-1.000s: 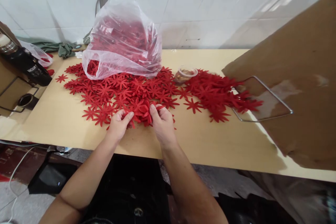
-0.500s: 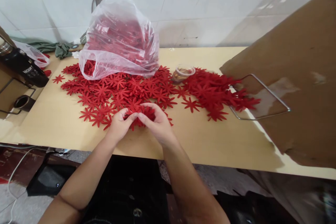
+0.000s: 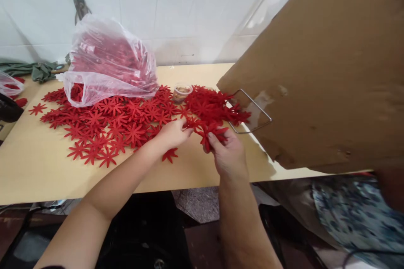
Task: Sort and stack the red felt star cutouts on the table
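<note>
My right hand (image 3: 232,153) pinches a red felt flower (image 3: 211,131) between thumb and fingers, petals spread above the thumb. Just to its left, my left hand (image 3: 175,135) has its fingers closed on the edge of another red flower (image 3: 192,123); the fingers partly hide it. Both hands are over the table, in front of a heap of red flowers (image 3: 205,103) that reaches to a bent wire frame (image 3: 256,103). A wider pile of loose red flowers (image 3: 109,119) spreads on the left, beside my left forearm.
A clear plastic bag (image 3: 110,56) full of red pieces sits at the back of the pile. Between pile and heap stands a small clear tub (image 3: 182,91). A large cardboard sheet (image 3: 315,71) rises on the right. Green cloth (image 3: 41,70) lies far left.
My hands have moved right, from the front of the loose pile towards the heap by the wire frame, and drawn slightly apart with red flowers. The view has swung right.
</note>
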`<state>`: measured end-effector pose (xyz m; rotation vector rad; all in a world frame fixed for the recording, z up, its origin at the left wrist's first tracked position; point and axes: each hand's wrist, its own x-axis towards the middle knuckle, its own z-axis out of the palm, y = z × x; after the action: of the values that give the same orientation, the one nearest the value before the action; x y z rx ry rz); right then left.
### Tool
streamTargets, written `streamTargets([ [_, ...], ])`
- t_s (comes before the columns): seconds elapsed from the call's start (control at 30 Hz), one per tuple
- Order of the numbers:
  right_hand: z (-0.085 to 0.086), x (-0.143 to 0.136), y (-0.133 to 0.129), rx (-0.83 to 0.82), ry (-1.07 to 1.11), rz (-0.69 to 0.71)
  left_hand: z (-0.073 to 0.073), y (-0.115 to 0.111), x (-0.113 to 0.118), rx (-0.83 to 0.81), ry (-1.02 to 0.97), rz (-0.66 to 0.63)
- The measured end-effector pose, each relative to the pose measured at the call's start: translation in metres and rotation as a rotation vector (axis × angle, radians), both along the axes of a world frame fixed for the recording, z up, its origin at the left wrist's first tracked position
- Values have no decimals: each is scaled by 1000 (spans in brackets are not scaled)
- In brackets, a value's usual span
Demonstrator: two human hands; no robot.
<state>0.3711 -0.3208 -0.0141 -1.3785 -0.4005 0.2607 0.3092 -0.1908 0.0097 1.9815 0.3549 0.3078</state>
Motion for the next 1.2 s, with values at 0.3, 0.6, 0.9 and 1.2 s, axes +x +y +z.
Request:
streamTargets([
  [0.3, -12, -1, 2, -55, 94, 33, 2, -4, -21, -128, 62, 21],
  [0.6, -8, -54, 51, -134, -264, 238, -2, -13, -75, -834, -161, 278],
  [0.9, -10, -70, 72, -202, -471, 184, -7, 7, -101, -1004, -154, 414],
  [1.2, -4, -78, 81, -151, -303, 182, -13, 20, -106, -899, -242, 503],
])
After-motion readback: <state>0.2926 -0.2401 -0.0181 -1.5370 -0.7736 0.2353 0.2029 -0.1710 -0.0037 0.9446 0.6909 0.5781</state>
